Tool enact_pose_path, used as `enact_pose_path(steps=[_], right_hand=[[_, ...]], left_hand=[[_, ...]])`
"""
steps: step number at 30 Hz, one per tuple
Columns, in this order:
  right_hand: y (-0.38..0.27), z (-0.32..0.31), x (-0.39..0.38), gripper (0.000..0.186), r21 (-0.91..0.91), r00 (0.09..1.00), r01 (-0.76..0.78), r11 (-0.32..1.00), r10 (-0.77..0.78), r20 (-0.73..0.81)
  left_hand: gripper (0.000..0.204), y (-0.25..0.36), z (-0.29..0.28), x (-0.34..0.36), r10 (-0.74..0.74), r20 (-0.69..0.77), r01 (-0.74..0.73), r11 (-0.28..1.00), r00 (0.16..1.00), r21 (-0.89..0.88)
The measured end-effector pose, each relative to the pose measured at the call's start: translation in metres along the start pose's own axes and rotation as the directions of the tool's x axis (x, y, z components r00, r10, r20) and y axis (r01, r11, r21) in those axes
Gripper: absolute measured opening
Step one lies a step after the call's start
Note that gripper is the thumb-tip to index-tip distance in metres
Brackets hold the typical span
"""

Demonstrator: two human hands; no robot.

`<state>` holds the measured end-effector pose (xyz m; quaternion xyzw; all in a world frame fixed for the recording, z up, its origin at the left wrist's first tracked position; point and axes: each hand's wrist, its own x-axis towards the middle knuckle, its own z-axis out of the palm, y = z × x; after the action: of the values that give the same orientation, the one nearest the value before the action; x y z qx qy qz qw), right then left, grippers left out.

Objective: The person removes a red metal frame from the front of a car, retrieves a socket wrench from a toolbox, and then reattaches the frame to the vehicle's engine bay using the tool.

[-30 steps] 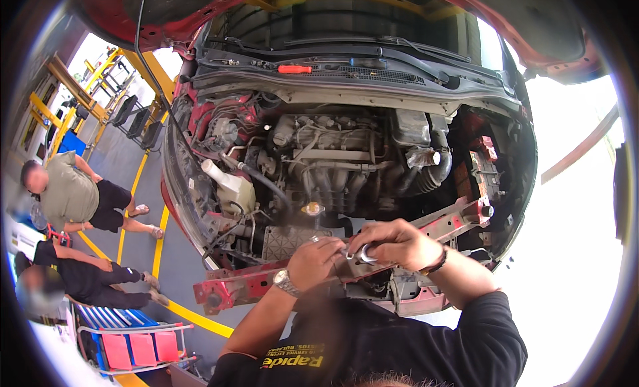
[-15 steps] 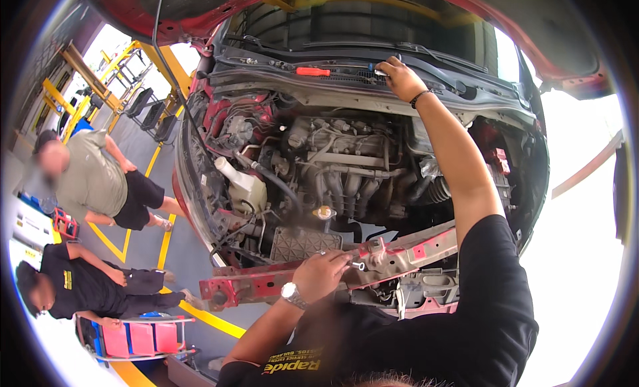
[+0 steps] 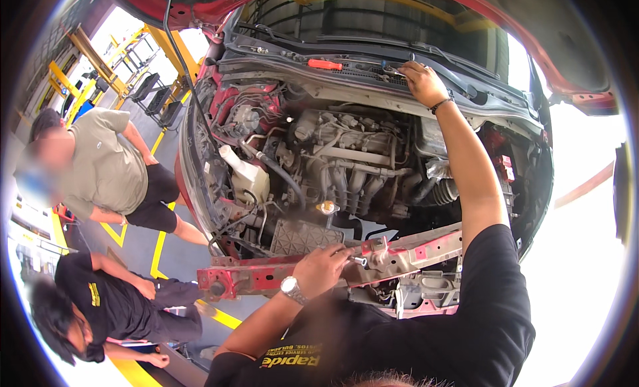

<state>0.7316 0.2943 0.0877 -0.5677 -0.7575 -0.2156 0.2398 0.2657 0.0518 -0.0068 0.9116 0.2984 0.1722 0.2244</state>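
Tool (image 3: pixel 360 261) juts out rightward from left grip (image 3: pixel 321 270).

Far left: yellow steel posts and beams (image 3: pixel 100 64), black rectangular panels (image 3: pixel 158 95) just nearer. Left: standing person in olive-grey shirt and black shorts (image 3: pixel 110 159). Near left: second person in black short-sleeved shirt and dark trousers (image 3: pixel 110 297). Smooth grey floor (image 3: pixel 139 235) below, crossed by straight yellow painted lines (image 3: pixel 158 254).

Black short-sleeved shirt (image 3: pixel 426 330), yellow lettering (image 3: pixel 293 360). Silver metal-band watch (image 3: pixel 290 286) left, dark bracelet (image 3: pixel 440 105) right, maybe beaded, too small to confirm.
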Motion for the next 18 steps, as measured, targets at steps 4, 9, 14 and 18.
enact_pose_path(steps=[4, 9, 14, 18], right_hand=[[-0.033, -0.032, -0.020, 0.027, -0.126, 0.982, -0.127, 0.984, 0.107, -0.158], [-0.176, -0.078, -0.078, 0.024, 0.554, 0.982, 0.144, 0.820, -0.186, 0.020], [-0.293, -0.098, -0.152, 0.033, 0.634, 0.750, 0.143, 0.760, -0.501, 0.432], [-0.298, -0.094, -0.164, 0.029, 0.534, 0.812, 0.223, 0.816, -0.458, 0.361]], left_hand=[[0.026, -0.001, 0.001, 0.001, -0.009, -0.034, 0.009, 1.000, 0.999, 0.000], [0.027, 0.000, -0.002, 0.002, -0.013, -0.062, 0.011, 1.000, 0.998, -0.029], [0.023, 0.001, -0.004, 0.005, -0.111, 0.056, 0.115, 0.991, 0.992, -0.065], [0.027, 0.000, -0.004, 0.008, -0.082, -0.024, 0.077, 0.982, 0.996, -0.173]])
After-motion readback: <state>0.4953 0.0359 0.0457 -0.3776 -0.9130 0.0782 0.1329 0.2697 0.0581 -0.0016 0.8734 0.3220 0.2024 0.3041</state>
